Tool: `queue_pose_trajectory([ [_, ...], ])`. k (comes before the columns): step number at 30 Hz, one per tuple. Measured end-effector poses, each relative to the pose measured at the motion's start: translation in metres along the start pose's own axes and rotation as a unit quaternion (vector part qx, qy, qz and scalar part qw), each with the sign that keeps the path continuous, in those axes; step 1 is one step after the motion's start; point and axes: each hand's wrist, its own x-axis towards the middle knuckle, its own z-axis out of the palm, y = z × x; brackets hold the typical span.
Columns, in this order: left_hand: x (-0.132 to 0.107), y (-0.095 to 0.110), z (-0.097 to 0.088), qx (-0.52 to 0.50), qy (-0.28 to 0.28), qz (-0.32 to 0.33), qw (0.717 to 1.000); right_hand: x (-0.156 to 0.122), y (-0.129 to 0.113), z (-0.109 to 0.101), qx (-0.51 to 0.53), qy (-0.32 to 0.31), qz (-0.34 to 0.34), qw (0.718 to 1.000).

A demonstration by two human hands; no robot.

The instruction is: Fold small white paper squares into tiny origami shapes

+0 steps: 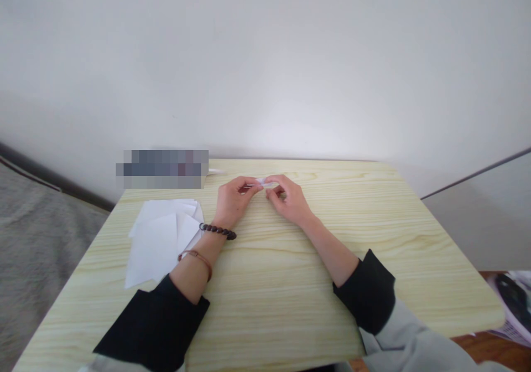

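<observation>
Near the far edge of the table, both my hands pinch a small, thin piece of folded white paper [263, 182], which is mostly covered by the fingers. My left hand [235, 197] grips its left end between thumb and fingers. On the right end, my right hand [288, 197] curls its fingers over the paper, its thumb close below. Several loose white paper sheets [155, 239] lie in an overlapping pile left of my left forearm.
The wood-grain table [274, 294] stands against a pale wall [290, 73]. A pixel-blurred object [162, 169] sits at the back left, a thin white strip [216, 171] beside it. A light purple basket [512, 319] with dark contents is below the right edge.
</observation>
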Motion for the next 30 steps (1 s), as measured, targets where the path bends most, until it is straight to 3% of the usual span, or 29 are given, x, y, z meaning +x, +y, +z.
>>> queue_pose_trajectory([
  [10,0.000,0.003,0.001,-0.027,-0.001,-0.053,0.998,0.002,0.004,0.002,0.026,0.035,0.068,0.997],
  [18,0.000,0.002,0.002,-0.111,-0.001,-0.068,0.991,0.002,0.005,0.003,0.095,0.063,0.092,0.989],
  [26,0.001,0.003,0.004,-0.201,-0.010,-0.132,0.971,0.003,0.010,0.003,0.201,0.074,0.144,0.966],
  [30,0.001,0.002,0.004,-0.202,-0.009,-0.133,0.970,0.003,0.009,0.003,0.222,0.072,0.158,0.959],
])
